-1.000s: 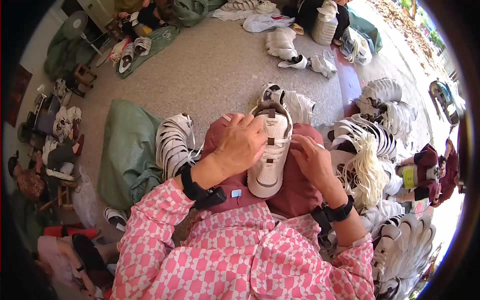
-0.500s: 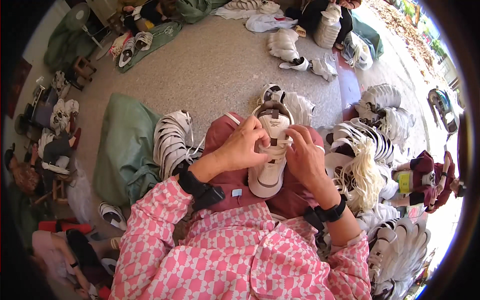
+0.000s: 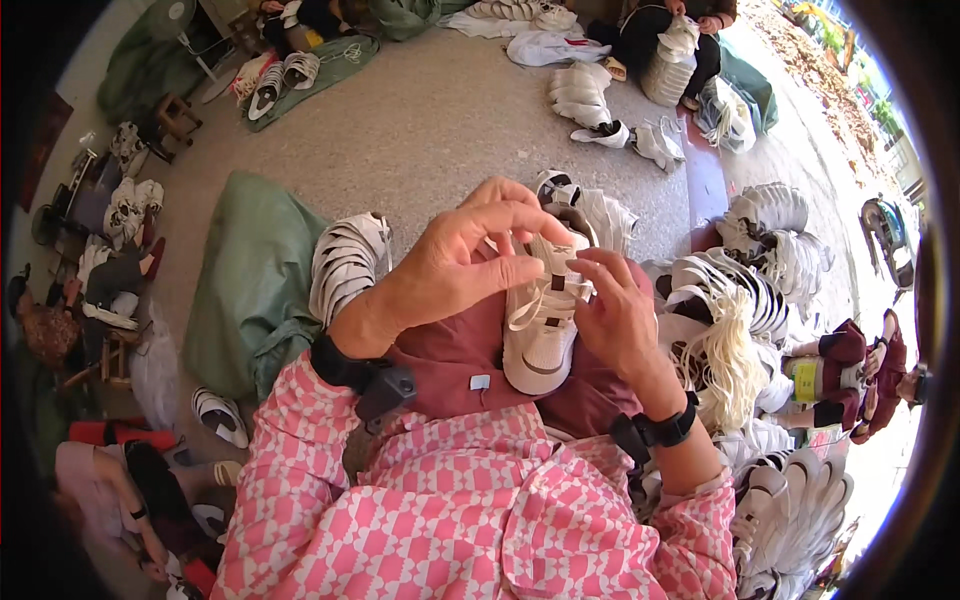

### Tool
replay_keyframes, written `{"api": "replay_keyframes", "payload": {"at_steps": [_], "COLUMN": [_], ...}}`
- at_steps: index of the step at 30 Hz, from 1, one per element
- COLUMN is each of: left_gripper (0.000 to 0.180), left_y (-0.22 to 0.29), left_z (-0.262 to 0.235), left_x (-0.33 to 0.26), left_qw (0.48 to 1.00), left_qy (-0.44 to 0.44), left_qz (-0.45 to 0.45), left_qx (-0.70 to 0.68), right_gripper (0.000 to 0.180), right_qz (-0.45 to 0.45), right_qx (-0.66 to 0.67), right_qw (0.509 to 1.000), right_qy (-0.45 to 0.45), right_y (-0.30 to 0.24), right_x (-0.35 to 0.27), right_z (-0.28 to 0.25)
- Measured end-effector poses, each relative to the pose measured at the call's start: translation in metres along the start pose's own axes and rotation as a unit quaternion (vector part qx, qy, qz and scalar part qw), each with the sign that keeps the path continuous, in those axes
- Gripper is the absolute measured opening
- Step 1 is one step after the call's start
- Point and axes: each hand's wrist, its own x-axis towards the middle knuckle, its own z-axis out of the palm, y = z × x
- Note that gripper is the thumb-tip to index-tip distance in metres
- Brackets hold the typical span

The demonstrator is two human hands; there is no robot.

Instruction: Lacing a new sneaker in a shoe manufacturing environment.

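Both hands working the lace on a white sneaker

The white sneaker (image 3: 540,325) sits on the dark red lap cloth (image 3: 450,345), toe toward the person. Left hand (image 3: 460,262) pinches a white lace (image 3: 525,312) over the shoe's tongue; right hand (image 3: 615,318) grips the lace end at its side. Stacks of white shoe uppers (image 3: 345,262) lie on the floor nearby.
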Motion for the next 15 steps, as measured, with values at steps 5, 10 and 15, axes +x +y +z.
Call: {"api": "replay_keyframes", "payload": {"at_steps": [5, 10, 15], "left_gripper": [0.014, 0.019, 0.021], "left_y": [-0.027, -0.059, -0.076], "left_z": [0.006, 0.02, 0.03], "left_x": [-0.006, -0.016, -0.013], "left_qw": [0.995, 0.985, 0.985], "left_qy": [0.032, 0.006, 0.001], "left_qz": [-0.052, -0.06, -0.029], "left_qx": [0.08, 0.16, 0.168], "right_gripper": [0.036, 0.025, 0.015], "right_qz": [-0.043, -0.042, 0.202], "right_qx": [0.005, 0.092, 0.519], "right_qw": [0.999, 0.995, 0.824], "right_qy": [-0.029, -0.026, -0.107], "right_y": [-0.002, 0.009, 0.021], "right_x": [0.004, 0.009, 0.005], "right_z": [0.014, 0.025, -0.001]}}
